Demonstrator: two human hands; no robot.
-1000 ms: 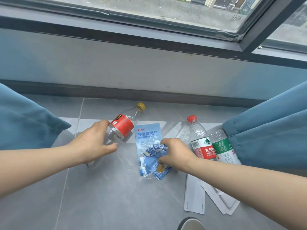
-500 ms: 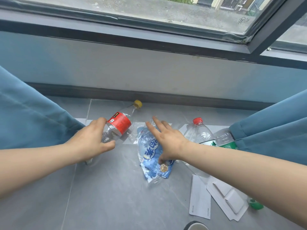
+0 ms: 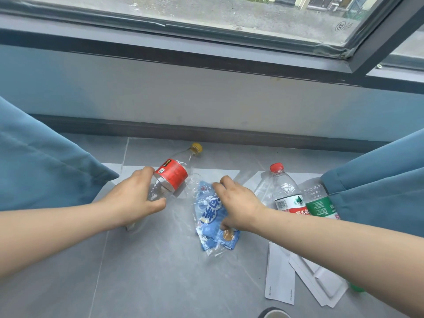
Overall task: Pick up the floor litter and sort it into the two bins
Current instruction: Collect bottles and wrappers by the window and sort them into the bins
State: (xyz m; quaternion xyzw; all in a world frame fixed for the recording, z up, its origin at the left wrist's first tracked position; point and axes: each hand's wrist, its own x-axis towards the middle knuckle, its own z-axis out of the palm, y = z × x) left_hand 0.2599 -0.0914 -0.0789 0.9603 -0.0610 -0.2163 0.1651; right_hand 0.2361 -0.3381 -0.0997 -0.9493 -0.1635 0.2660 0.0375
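My left hand (image 3: 135, 198) grips a clear plastic bottle (image 3: 174, 174) with a red label and a yellow cap, lying on the grey floor. Just to its right, my right hand (image 3: 236, 201) closes over crumpled blue and clear plastic wrappers (image 3: 210, 216); the fingers curl around their upper edge. Two more clear bottles lie at the right: one with a red cap (image 3: 285, 193) and one with a green label (image 3: 320, 200), partly under the curtain. No bin is in view.
White folded card pieces (image 3: 281, 275) lie on the floor under my right forearm. Blue curtains hang at the left (image 3: 41, 166) and right (image 3: 378, 180). A wall with a dark skirting and a window runs across the far side. A dark round rim (image 3: 273, 313) shows at the bottom edge.
My right hand's spread fingers have curled shut over the blue wrappers. My left hand has kept its grip on the red-label bottle. The view has shifted slightly.
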